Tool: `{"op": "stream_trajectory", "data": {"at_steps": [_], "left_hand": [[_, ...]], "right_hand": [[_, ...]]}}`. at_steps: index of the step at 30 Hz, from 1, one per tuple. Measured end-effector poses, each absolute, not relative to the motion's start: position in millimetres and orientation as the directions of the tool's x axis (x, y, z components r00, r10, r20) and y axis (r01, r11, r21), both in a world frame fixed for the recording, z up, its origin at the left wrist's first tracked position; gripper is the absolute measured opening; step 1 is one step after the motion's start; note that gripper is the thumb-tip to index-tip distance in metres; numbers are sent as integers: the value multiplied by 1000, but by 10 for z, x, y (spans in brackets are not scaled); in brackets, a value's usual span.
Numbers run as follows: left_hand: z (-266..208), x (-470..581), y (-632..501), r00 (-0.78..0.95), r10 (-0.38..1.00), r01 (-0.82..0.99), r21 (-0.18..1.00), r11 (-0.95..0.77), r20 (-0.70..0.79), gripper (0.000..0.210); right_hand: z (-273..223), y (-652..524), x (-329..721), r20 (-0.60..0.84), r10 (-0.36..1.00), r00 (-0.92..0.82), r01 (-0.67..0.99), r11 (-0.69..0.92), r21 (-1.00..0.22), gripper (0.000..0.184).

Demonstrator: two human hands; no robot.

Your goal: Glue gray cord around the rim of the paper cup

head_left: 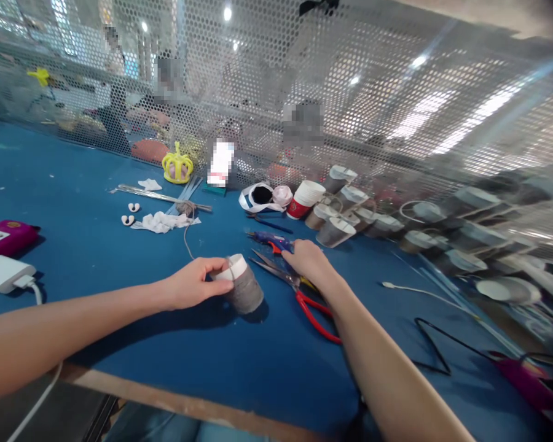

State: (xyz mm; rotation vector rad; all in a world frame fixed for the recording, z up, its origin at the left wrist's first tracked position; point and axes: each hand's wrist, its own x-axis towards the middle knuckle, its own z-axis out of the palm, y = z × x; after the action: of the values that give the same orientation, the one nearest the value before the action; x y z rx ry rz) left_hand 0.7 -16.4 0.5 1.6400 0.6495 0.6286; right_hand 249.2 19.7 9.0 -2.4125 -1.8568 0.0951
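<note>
My left hand [192, 283] grips a paper cup [242, 284] wrapped in grey yarn, lying on its side on the blue table [120, 319]. A strand of yarn runs from it back to a small ball [183, 207]. My right hand [309, 260] reaches over red-handled scissors [304, 299] and rests on a blue glue gun [271, 240]; whether the fingers close around it is hidden.
Several yarn-wrapped cups [336, 231] and a stack of red-and-white cups [305, 198] lie at the back. A yellow crown [177, 166], white scraps [159, 221], a white charger [5, 273], a purple power strip [4, 236], cables [435, 350] and a perforated screen [350, 92] surround the space.
</note>
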Motion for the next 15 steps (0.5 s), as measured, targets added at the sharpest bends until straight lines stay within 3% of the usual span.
{"op": "stream_trajectory", "data": {"at_steps": [5, 10, 15], "left_hand": [[31, -4, -155, 702, 707, 99, 971, -215, 85, 9], [36, -19, -109, 695, 709, 121, 954, -275, 116, 10], [-11, -40, -50, 688, 715, 110, 957, -267, 121, 14]], "right_hand": [[-17, 283, 2492, -32, 953, 301, 920, -299, -254, 30], [195, 99, 2463, 44, 945, 324, 814, -255, -523, 36], [534, -379, 2288, 4, 982, 188, 620, -116, -776, 19]]}}
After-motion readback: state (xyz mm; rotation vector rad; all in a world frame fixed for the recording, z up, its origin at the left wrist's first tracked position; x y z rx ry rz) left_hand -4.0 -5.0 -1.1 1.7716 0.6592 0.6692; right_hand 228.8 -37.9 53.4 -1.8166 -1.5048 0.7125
